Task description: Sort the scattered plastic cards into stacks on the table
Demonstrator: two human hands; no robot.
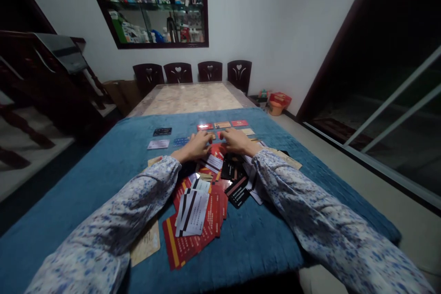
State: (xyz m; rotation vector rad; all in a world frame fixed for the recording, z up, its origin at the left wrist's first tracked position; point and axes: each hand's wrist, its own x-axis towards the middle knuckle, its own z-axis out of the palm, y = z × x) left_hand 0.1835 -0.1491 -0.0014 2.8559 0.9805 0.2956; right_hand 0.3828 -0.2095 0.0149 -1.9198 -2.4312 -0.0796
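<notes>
My left hand (195, 146) hovers over the far part of a heap of cards, fingers bent and apart, pointing right. Facing it across a small gap, my right hand (237, 141) has its fingers curved toward the left. I see no card clearly gripped in either one. A red card (217, 149) lies below and between them. Nearer me, the heap holds red cards (212, 227), white cards with a dark stripe (193, 213) and black cards (237, 191), overlapping at odd angles. My hands and sleeves hide parts of the heap.
Beyond my hands, cards lie in rows: a black card (162, 132), a lavender card (158, 144), a blue card (181, 141), and red card (240, 123) among others. A blue cloth (103, 170) covers the near table. Chairs (210, 72) stand at the far end.
</notes>
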